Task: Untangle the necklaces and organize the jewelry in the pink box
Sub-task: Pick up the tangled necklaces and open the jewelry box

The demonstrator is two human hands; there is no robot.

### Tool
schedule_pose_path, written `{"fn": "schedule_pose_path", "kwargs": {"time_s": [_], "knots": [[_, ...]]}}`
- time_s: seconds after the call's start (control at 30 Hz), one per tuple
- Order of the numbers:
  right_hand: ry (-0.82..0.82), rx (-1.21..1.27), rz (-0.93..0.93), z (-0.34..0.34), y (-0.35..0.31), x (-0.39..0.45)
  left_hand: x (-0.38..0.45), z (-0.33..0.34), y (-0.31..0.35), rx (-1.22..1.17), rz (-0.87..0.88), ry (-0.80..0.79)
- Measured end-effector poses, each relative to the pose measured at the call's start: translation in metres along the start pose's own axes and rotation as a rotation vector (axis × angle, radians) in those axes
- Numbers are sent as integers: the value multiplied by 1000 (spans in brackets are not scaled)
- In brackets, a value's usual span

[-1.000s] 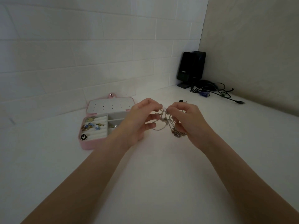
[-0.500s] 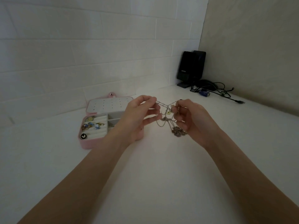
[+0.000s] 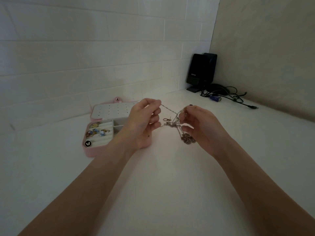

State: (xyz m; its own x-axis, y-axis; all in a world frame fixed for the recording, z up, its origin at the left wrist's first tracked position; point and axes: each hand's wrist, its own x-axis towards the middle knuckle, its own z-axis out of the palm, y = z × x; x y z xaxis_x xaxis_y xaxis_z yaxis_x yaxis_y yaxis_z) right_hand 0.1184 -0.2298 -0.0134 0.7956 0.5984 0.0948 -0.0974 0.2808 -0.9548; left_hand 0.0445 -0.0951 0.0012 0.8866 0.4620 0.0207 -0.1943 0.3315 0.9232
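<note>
Stretching across the whole lower view, a plain white desk (image 3: 162, 193) meets a white tiled wall (image 3: 85, 48) behind and a beige wall (image 3: 264, 48) on the right — the light is dim. In that far corner stand two black speakers (image 3: 201, 72) with a tangle of dark cables (image 3: 228, 96) beside them. Above the desk, the left hand (image 3: 144, 123) pinches a thin chain between thumb and fingertips, its grip closed on the necklaces (image 3: 175, 123); the right hand (image 3: 202, 126) pinches the same tangle from the other side, its grip also clamped on it. A strand runs taut between the two, and a clump of links hangs below the right fingers. The pink box (image 3: 95, 150) lies open on the desk just left of the left hand — rings and small pieces sit in its padded slots.
</note>
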Motion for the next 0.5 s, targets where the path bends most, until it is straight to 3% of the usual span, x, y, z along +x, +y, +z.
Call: {"fn": "schedule_pose_path", "kwargs": {"time_s": [0.13,0.23,0.37,0.5], "knots": [[68,132,-17,-5,-2,2,-2,-2,-1,464,163,-45],[45,197,-24,-5,-4,2,-1,-5,-7,842,300,22],[44,119,-49,0,-4,0,0,-5,-7,718,269,123],[20,31,-40,4,-2,-2,-4,-2,1,493,26,75]]}}
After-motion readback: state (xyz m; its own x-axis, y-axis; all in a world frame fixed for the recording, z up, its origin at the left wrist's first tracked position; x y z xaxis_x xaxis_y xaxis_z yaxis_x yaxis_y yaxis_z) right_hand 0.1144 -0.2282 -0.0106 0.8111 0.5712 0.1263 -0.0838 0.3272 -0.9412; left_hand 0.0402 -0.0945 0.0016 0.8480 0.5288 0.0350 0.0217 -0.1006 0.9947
